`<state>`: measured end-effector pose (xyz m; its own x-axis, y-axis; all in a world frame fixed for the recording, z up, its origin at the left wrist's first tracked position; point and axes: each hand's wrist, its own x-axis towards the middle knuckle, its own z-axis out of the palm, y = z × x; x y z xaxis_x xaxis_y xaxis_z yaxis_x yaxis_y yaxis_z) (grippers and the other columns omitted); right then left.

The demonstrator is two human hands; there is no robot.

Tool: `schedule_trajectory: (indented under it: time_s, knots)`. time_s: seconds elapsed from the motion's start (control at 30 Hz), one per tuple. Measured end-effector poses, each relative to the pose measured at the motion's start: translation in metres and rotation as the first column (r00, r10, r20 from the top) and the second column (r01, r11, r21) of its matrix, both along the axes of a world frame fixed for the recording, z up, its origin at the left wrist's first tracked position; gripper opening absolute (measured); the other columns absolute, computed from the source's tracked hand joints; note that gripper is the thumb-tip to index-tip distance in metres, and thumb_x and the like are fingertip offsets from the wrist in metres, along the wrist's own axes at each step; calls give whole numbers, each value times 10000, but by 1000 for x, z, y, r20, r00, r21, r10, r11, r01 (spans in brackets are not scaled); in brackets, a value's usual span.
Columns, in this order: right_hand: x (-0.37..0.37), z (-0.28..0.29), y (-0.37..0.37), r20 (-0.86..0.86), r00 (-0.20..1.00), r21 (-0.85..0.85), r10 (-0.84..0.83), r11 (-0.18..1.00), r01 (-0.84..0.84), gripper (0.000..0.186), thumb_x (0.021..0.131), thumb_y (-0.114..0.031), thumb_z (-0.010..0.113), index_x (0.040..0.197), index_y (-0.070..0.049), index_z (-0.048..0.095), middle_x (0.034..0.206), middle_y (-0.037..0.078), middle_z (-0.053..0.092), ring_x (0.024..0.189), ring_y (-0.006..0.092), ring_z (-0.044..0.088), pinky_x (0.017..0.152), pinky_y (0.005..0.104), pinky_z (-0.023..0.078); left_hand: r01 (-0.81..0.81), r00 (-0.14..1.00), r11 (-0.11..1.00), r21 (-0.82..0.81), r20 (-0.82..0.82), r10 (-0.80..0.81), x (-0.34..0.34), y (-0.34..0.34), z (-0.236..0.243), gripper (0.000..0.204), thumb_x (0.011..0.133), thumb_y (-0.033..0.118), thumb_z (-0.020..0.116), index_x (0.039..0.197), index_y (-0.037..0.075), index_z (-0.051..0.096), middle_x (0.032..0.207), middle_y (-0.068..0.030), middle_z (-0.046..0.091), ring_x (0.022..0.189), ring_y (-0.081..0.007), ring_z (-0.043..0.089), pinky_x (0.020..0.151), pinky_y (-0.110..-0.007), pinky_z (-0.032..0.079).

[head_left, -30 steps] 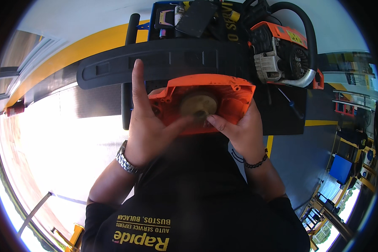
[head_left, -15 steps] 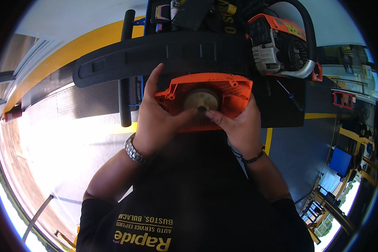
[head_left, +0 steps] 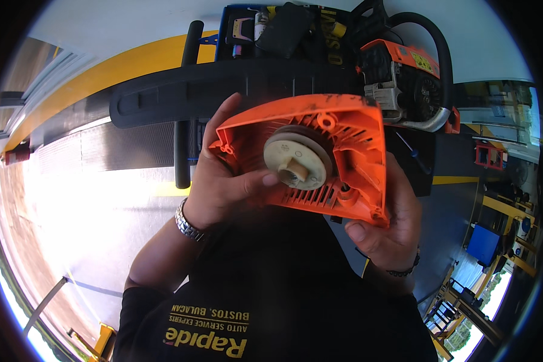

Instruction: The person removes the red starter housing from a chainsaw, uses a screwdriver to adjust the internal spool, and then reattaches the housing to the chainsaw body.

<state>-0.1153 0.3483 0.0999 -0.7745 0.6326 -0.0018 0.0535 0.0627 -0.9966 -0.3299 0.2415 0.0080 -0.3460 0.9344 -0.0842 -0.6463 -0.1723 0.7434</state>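
Observation:
An orange chainsaw starter cover (head_left: 359, 142) is held up in front of me, its inner side facing me and its right end tilted down. A pale round rope pulley (head_left: 289, 158) with a raised hub sits inside it. My left hand (head_left: 223, 181) grips the cover's left end, the thumb resting near the pulley's lower edge. The right end is in my right hand (head_left: 392, 223), with the thumb at the lower corner and the other fingers mostly hidden behind. Beyond the cover stands the chainsaw (head_left: 404, 84), its side with a dark finned wheel exposed.
A long black bar cover (head_left: 163, 99) lies across the bench behind my hands. The screwdriver (head_left: 413, 154) rests on the dark surface at right. Farther back, a blue-edged tray (head_left: 223, 36) holds several small items. A black padded bar (head_left: 182, 151) stands out at left.
The cover has come closer and turned, its right end swinging lower and more of the pulley showing. My right thumb has left the pulley and moved to the cover's lower right corner.

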Motion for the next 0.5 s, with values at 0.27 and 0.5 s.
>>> schedule_trajectory:
  time_s: [0.27, 0.5]
  knots:
    - [4, -4, 0, -20, 1000, 212, 19, 977, -15, 630, 842, -183, 738, 1384, 43, 508, 1294, 232, 600, 1148, 329, 625, 967, 414, 498, -20, 932, 978, 207, -352, 93, 1, -19, 11, 1172, 745, -23, 835, 1581, 130, 28, 1385, -211, 550, 1276, -316, 576, 1043, -512, 500]
    - [-2, 10, 4, -47, 994, 282, 96, 956, -79, 686, 828, -255, 758, 1390, 45, 502, 1271, 238, 605, 1186, 363, 597, 981, 446, 481, -39, 988, 973, 227, -139, 72, 8, -17, 0, 1180, 730, -19, 844, 1582, 113, 38, 1400, -188, 542, 1289, -299, 560, 1069, -507, 471]
